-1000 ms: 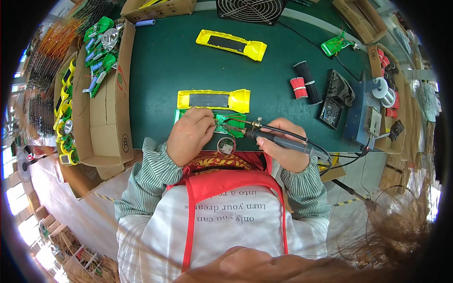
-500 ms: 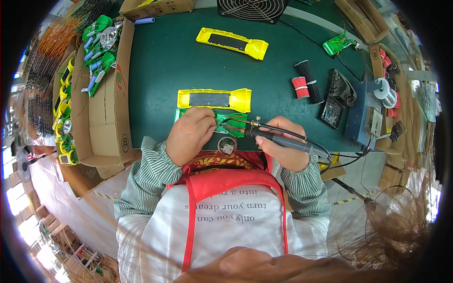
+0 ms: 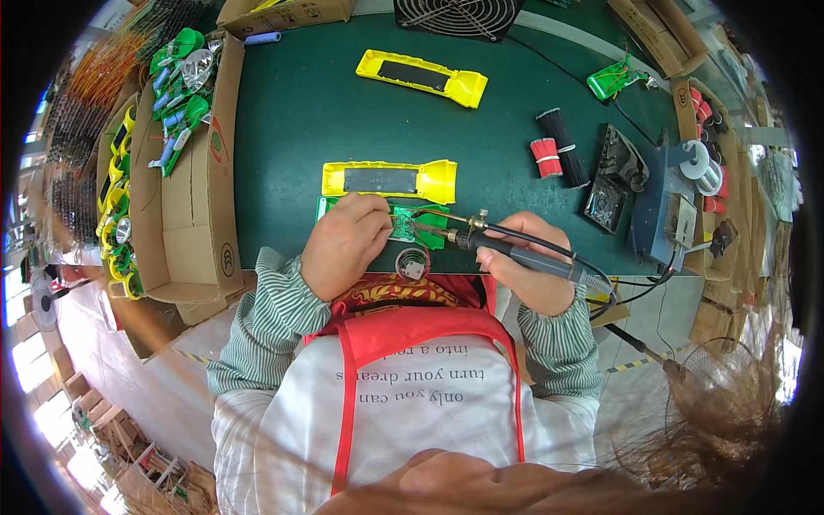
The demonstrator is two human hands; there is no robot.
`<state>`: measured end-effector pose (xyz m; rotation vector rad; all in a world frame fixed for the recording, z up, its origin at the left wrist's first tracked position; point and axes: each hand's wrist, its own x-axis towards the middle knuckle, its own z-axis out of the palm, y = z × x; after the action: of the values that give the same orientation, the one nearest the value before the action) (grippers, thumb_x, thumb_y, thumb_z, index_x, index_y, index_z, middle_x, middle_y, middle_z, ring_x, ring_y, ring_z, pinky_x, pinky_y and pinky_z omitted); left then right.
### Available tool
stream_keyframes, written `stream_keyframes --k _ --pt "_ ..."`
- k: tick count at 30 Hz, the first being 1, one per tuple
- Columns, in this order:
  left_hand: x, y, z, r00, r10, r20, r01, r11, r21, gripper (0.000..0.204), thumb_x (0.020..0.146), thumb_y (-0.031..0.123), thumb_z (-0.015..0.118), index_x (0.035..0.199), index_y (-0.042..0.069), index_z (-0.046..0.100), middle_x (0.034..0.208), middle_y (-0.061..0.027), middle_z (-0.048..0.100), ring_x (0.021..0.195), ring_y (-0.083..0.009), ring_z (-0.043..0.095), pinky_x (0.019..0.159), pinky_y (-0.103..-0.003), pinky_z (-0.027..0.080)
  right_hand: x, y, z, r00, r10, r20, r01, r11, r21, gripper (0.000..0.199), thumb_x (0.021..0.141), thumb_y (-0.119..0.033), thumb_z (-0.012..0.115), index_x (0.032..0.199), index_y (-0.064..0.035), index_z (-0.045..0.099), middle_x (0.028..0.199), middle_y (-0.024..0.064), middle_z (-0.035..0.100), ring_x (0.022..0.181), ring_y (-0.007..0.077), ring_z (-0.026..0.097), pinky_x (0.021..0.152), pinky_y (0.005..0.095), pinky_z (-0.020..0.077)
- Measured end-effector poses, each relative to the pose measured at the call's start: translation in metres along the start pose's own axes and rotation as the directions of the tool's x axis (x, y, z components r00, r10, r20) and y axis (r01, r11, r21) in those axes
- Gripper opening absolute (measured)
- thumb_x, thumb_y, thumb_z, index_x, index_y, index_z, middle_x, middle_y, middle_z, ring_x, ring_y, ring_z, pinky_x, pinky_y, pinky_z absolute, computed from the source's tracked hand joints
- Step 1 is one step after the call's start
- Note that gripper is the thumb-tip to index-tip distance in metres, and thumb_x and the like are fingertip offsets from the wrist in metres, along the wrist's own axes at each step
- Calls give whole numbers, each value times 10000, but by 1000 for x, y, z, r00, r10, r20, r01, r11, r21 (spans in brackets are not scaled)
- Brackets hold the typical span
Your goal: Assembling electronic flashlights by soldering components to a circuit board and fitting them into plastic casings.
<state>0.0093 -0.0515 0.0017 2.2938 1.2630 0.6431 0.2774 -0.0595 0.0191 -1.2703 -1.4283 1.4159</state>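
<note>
My right hand is wrapped round a grey-black soldering iron with a thin solder-feed tube alongside. The iron's tip points left, over a green circuit board at the table's near edge. On the board's left part rests my left hand, fingertips pinched together; anything between them is hidden. A round clear lamp part sits just below the board. Right behind the board lies a yellow flashlight shell with a dark panel. A second yellow shell lies farther back.
A cardboard box of green assemblies stands at left. To the right are red wires, black wires, a black tray and a blue soldering unit with a solder spool. A fan sits at the back.
My right hand has shifted a little to the right with the soldering iron, drawing its tip back along the board. My left hand has stayed in place.
</note>
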Motion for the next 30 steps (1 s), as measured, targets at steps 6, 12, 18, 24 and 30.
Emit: stream_keyframes --k 6,12,18,24,30 --pt "0 2 -1 1000 -11 7 11 1000 11 144 756 3 687 879 0 612 983 -122 612 880 -314 591 763 -389 505 -1 0 -3 1000 4 12 -4 1000 10 194 769 -108 762 867 7 640 706 32 654 631 60 579 571 240 475" --pt "-4 9 -16 1000 -6 7 4 986 166 225 744 64 705 954 32 629 1029 -98 597 924 -301 572 786 -388 499 -1 0 -4 1000 -17 5 17 1000 -21 186 772 -107 762 861 3 641 698 17 644 618 50 563 546 232 461" --pt "-45 -3 -58 972 -226 63 154 815 559 273 746 136 711 1008 88 649 906 -48 627 868 -265 570 772 -384 449 -2 0 -7 1000 -10 21 10 1000 9 170 780 -91 760 865 -6 640 697 -9 626 622 30 540 537 218 447" --pt "-56 -4 -92 949 -297 -104 313 863 396 106 792 15 682 891 -5 650 917 -126 612 826 -303 594 732 -402 502 -2 -4 -5 999 15 43 -16 1000 21 172 783 -86 758 868 -1 636 715 -6 631 634 30 537 542 218 442" --pt "-28 1 -67 908 -380 -174 340 914 -220 125 816 9 694 927 -25 648 1002 -122 678 879 -203 656 770 -290 523 -4 -3 -5 999 -24 30 26 998 -53 173 775 -84 760 867 -2 637 708 6 634 633 42 544 544 229 447"
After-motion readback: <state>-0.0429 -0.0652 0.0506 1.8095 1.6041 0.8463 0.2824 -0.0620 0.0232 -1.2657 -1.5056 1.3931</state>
